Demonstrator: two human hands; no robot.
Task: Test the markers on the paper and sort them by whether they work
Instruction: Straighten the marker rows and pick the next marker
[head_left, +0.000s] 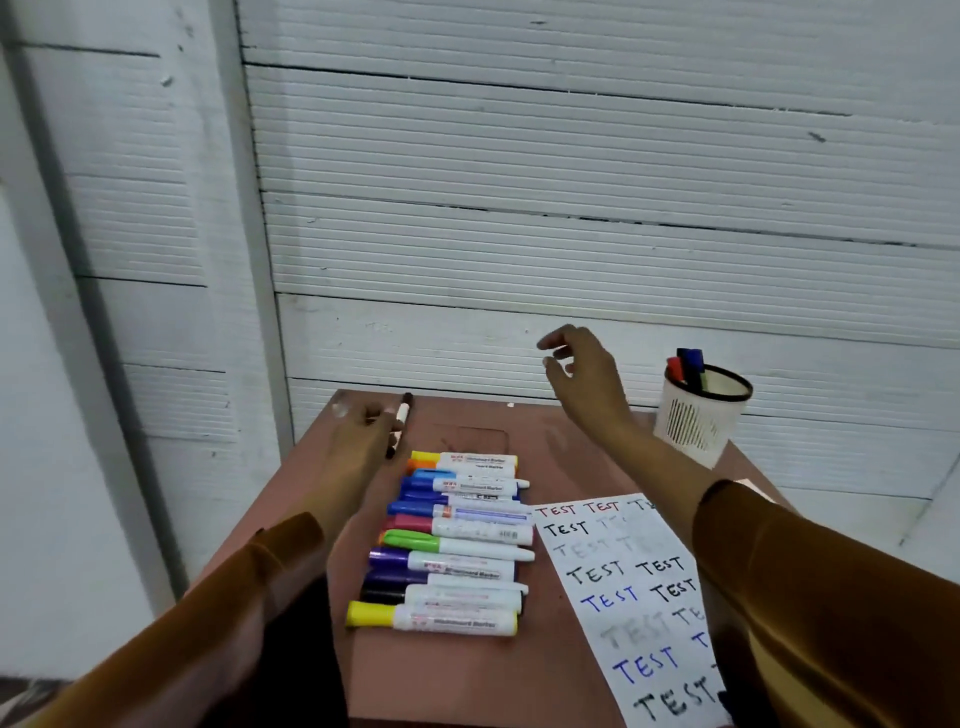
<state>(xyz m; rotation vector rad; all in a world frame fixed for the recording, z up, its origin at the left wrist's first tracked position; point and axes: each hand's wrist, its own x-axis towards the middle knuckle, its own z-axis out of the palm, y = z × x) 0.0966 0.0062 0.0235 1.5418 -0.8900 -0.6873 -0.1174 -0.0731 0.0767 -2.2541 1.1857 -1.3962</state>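
Gripping a brown-capped marker near the desk's far left corner, the left hand is curled round it; right hand hovers loose-fingered, holding nothing, beside the white cup of markers at the far right edge; marker row mid-desk, test paper just beside it

Row of capped white-barrelled markers with coloured caps lies side by side on table. White paper sheet bearing repeated "TEST" lettering lies just beside them. Brown-capped white marker is held tilted; white mesh cup holds red, blue markers.
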